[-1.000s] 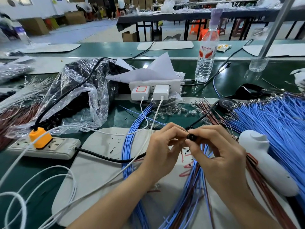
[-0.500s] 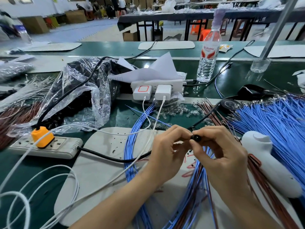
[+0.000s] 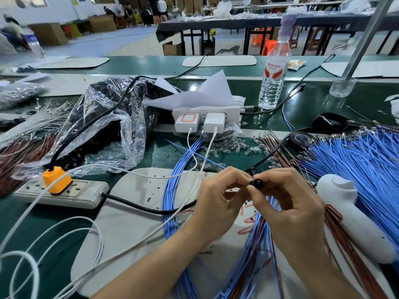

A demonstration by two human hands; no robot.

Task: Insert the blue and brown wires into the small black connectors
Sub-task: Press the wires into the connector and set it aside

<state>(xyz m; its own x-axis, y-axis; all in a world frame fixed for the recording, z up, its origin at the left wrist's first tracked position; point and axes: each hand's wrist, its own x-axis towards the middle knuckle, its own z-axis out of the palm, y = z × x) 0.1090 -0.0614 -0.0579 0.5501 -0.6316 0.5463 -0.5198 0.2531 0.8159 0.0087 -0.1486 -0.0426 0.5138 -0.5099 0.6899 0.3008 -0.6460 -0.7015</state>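
A small black connector [image 3: 257, 183] is pinched between the fingertips of my right hand [image 3: 295, 209] over the grey mat [image 3: 133, 229]. My left hand [image 3: 218, 203] meets it from the left, fingers curled, its fingertips pinching at the connector's near end; what it pinches there is hidden by the fingers. Blue and brown wires [image 3: 259, 240] hang down from under both hands. A big fan of loose blue wires [image 3: 362, 169] lies at the right, with brown wires [image 3: 278, 149] beside it. A clear bag of black connectors [image 3: 103, 134] sits at the left.
A power strip with an orange plug [image 3: 58, 186] lies left, its black cable crossing the mat. A white strip with two chargers [image 3: 205, 119] and a water bottle [image 3: 273, 76] stand behind. A white tool [image 3: 354, 221] lies right of my hands. White cables loop at lower left.
Both hands have stayed together on the connector and shifted a little to the right; my fingers have turned slightly around it.
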